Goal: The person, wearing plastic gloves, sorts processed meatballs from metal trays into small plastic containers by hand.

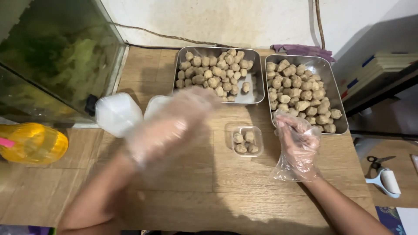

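Both my hands wear loose clear plastic gloves. My left hand (174, 126) is blurred by motion over the wooden table (196, 191), its fingers reaching toward the left steel tray (257, 78), which is about three-quarters covered with brown balls. My right hand (298, 141) hovers at the near-left corner of the right steel tray (337, 93), which is full of the same balls; its fingers are loosely curled with nothing seen in them. Between my hands stands a small clear plastic box (247, 141) holding several balls.
Two clear plastic tubs (117, 114) stand left of my left hand. A glass tank (56, 56) with green plants fills the far left, with a yellow bottle (32, 143) below it. A purple cloth (302, 50) lies behind the trays. Scissors and a white roller (383, 176) lie at the right.
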